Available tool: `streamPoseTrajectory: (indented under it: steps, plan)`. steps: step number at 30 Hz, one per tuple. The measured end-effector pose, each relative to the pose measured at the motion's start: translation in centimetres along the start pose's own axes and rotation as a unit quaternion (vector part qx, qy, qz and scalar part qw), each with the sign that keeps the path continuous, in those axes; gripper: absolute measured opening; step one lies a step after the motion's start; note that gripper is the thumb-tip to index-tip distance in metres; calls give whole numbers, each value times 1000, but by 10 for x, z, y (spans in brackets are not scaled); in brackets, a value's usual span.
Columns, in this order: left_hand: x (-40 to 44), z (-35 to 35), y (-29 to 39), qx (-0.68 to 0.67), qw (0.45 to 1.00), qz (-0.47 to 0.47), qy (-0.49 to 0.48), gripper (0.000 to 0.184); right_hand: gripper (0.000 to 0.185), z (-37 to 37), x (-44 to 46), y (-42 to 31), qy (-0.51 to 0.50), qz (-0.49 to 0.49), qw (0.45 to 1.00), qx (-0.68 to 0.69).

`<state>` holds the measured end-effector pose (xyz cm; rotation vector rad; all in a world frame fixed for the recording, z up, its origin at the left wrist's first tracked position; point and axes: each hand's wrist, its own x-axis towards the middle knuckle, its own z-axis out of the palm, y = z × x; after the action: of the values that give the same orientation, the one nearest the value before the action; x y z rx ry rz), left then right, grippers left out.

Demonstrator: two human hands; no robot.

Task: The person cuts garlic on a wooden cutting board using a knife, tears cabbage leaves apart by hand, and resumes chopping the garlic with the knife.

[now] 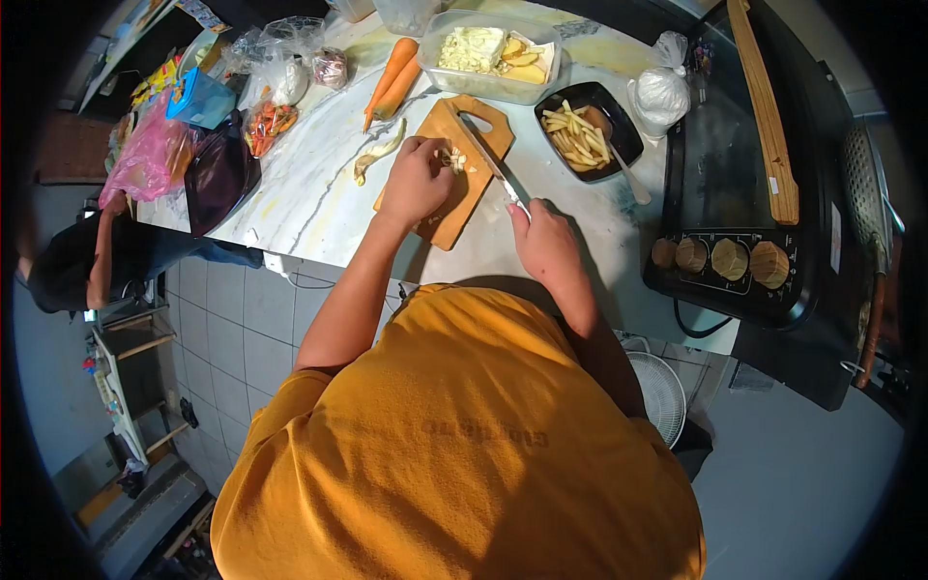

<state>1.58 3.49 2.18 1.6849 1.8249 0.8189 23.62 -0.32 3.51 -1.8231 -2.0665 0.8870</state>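
Observation:
My right hand is wrapped round the handle of a knife, whose blade slants up and left over the wooden cutting board. My left hand rests on the board's left part, its fingers bent beside small pale chopped pieces; whatever lies under those fingers is hidden. Just left of the board lies a curled pale-yellow peel or vegetable piece. Orange carrots lie beyond it on the marble counter.
Behind the board stands a plastic container of pale slices. To the right are a black bowl of cut strips with a spoon, a bag of white powder and a black oven. Another person's arm is at far left.

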Motion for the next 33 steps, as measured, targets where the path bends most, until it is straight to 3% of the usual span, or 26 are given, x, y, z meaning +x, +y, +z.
streamPoseTrajectory:
  steps: [3,5,9,12,14,17,21,27,29,30,31,33]
  plan:
    - [0,8,2,4,999,39,18,43,42,-2,1,2,9,4,1000,-8]
    - [-3,19,7,98,987,111,63,56,42,-2,1,4,12,6,1000,-3]
    - [-5,40,5,144,977,101,123,66,43,-9,0,-3,7,28,1000,-2]
    - [-4,43,4,93,983,77,141,60,44,-9,-2,2,9,18,1000,10]
    - [-3,38,5,67,985,74,139,40,44,-7,-1,4,21,5,1000,7]
    - [-2,43,-7,30,986,78,146,26,44,-9,-1,1,11,25,1000,-1]
    - [0,41,-9,71,978,116,160,20,44,-8,-3,5,24,-1,1000,3]
    - [5,32,-7,67,985,71,144,15,44,-13,-4,6,25,19,999,11]
    - [3,24,-8,16,993,17,118,19,43,-12,-5,9,29,30,999,12]
    - [3,16,1,-38,994,-77,74,20,43,-12,-6,11,30,32,999,14]
    - [6,13,-2,-37,994,-75,72,20,44,-11,-5,13,33,26,999,21]
    - [13,2,-6,-263,943,-202,10,20,44,-9,-5,17,38,19,999,29]
